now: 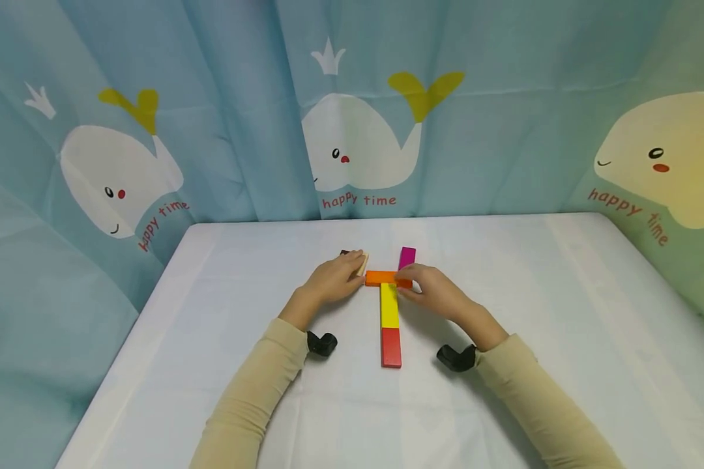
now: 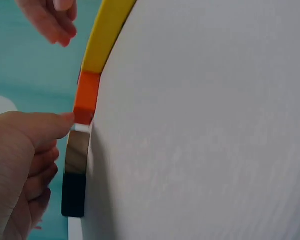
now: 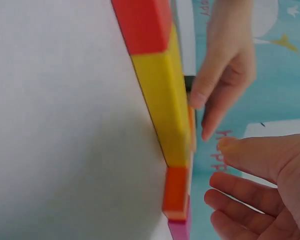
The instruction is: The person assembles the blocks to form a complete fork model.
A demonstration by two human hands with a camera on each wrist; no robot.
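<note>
An orange block [image 1: 380,278] lies crosswise at the top of a yellow block [image 1: 390,306], with a red block [image 1: 391,348] end to end below. A magenta block [image 1: 407,256] stands off the orange block's right end. My left hand [image 1: 336,277] is at the orange block's left end, its thumb at that end in the left wrist view. Beside the thumb lie a plain wood block [image 2: 77,152] and a dark block [image 2: 73,195], partly hidden by the fingers in the head view. My right hand [image 3: 270,185] hovers by the orange block's right end, fingers loosely bent, holding nothing.
The blocks lie on a white-covered table [image 1: 211,365]. A blue curtain [image 1: 234,130] with whale prints hangs along its back and sides. Black wrist-worn devices [image 1: 456,358] jut inward from both sleeves, low over the table.
</note>
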